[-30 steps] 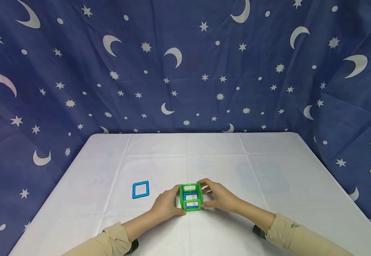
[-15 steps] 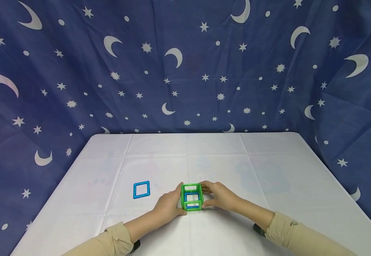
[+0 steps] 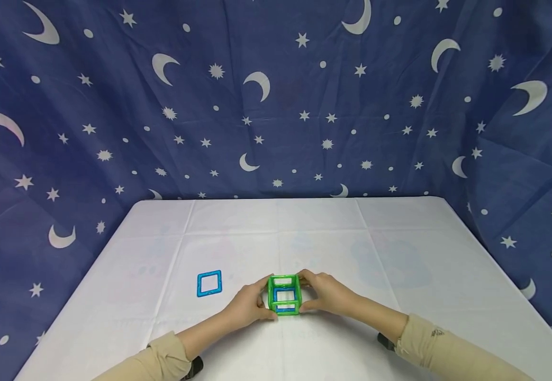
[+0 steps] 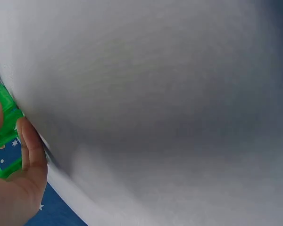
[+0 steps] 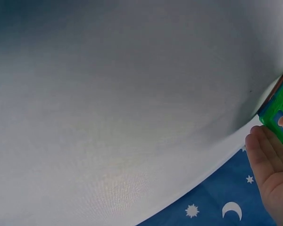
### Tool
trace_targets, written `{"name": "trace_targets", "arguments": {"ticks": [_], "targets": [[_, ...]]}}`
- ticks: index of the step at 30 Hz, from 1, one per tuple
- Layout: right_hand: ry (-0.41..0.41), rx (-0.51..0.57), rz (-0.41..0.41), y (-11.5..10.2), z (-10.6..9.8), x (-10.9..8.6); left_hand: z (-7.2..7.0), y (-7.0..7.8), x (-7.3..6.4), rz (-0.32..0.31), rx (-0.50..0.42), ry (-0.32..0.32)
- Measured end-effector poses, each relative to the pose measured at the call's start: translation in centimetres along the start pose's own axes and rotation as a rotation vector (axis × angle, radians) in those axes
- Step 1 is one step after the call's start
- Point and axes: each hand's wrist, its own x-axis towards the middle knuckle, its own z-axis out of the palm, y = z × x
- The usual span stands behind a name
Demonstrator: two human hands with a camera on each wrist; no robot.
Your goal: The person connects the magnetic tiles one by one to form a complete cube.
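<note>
Between the two hands stands an open-topped cube of magnetic tiles (image 3: 285, 303), with green frame sides and a blue tile (image 3: 283, 289) at its bottom. My left hand (image 3: 244, 307) grips the cube's left side, thumb at the near left corner and fingers reaching along toward the back. On the opposite side my right hand (image 3: 328, 295) holds it, thumb at the near right corner, fingers near the far right corner. Each wrist view catches only part of the green cube (image 4: 7, 96) at its edge. Off to the left, a separate blue square magnetic tile (image 3: 199, 284) lies flat.
A white cloth covers the table (image 3: 352, 349), with fold creases running across it. Behind and at both sides hangs a dark blue curtain (image 3: 285, 153) printed with moons and stars. Beige sleeves (image 3: 161, 354) cover the forearms.
The right index finger has come down slightly beside the cube's far right corner, and the left fingers have shifted a little along the side. The cube stays almost in place; the loose blue tile has not moved.
</note>
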Motion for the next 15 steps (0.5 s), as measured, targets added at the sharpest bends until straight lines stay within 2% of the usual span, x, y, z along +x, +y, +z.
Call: {"name": "trace_targets", "arguments": {"ticks": [4, 7, 9, 11, 13, 15], "targets": [[0.007, 0.003, -0.009, -0.1, 0.0, 0.0, -0.1, -0.1, 0.0, 0.021, 0.026, 0.008], [-0.029, -0.018, 0.0, -0.1, -0.4, 0.2, -0.7, -0.2, 0.3, 0.013, 0.033, -0.04], [-0.055, -0.043, 0.012, 0.0, -0.6, 0.4, -1.1, -0.2, 0.5, -0.011, -0.01, -0.083], [-0.063, -0.076, 0.018, 0.2, -0.8, 0.6, -1.4, -0.2, 0.7, -0.049, -0.078, -0.099], [-0.048, -0.095, 0.025, 0.3, -0.8, 0.9, -1.5, -0.2, 0.8, -0.086, -0.142, -0.07], [-0.017, -0.098, 0.022, 0.5, -0.7, 1.4, -1.4, -0.3, 1.1, -0.109, -0.18, -0.011]]}}
